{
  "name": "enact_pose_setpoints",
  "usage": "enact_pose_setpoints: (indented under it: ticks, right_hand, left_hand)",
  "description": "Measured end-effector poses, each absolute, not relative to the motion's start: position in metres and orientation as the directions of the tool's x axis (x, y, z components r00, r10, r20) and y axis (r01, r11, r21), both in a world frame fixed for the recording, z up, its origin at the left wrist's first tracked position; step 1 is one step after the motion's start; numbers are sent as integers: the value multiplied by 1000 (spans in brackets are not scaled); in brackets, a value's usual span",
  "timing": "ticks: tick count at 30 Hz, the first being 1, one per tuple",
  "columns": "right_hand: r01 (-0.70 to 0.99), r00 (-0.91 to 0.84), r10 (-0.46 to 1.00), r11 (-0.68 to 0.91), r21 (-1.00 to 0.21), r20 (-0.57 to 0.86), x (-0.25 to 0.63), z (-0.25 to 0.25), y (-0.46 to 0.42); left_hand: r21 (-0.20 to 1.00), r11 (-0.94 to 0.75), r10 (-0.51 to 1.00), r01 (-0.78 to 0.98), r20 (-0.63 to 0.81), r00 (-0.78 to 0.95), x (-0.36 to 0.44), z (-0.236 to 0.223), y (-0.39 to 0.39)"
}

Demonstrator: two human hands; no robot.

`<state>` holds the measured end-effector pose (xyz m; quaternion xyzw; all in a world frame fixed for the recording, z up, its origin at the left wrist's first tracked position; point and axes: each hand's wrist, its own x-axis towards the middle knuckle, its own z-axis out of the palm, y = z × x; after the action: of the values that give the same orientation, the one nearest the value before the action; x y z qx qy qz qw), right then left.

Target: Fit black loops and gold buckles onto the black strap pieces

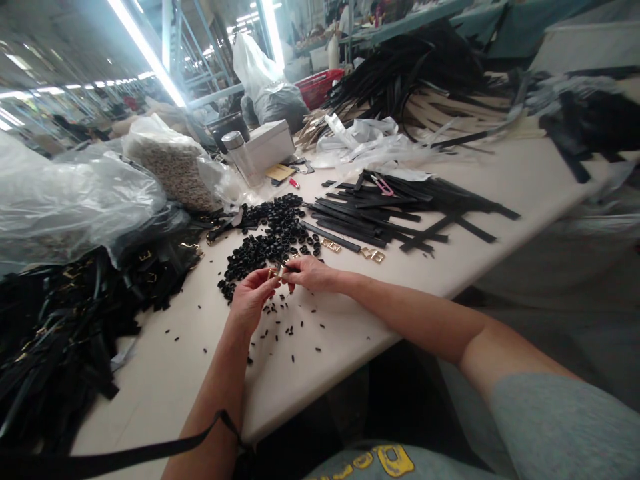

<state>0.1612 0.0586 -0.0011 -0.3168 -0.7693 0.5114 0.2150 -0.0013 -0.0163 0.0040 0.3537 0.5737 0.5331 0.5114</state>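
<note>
My left hand (pixel 251 295) and my right hand (pixel 311 272) meet over the white table (pixel 165 373), fingertips pinched together on a small gold buckle (pixel 277 270). A black strap (pixel 100 459) runs from under my left forearm toward the lower left. Just beyond my hands lies a pile of small black loops (pixel 273 239), with tiny black bits (pixel 287 327) scattered on the table under my wrists. To the right of the pile lie several black straps (pixel 385 213) with gold buckles (pixel 373 254) at their near ends.
A heap of black straps with gold fittings (pixel 65 320) fills the left side. Clear plastic bags (pixel 65 193), a bag of beige parts (pixel 175 170), a white box (pixel 270 143) and a metal-capped flask (pixel 239 153) stand behind. More strap bundles (pixel 425 80) lie at the back right.
</note>
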Motion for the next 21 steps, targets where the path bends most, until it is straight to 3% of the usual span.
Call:
enact_pose_setpoints:
  ticks: [7,14,21]
  right_hand:
    - [246,-701,713,261,-934,14,161,-2,59]
    - [60,-608,788,-72,-996,-94,163,-1,64]
    - [118,-537,842,142,-983,58,163,-4,63]
  left_hand:
    - [983,139,953,-123,-166,-253,-3,0,-14]
    - [913,151,930,-380,-261,-258,-1,10,-14]
    - [903,117,947,-413,-227,-228,-2,10,-15]
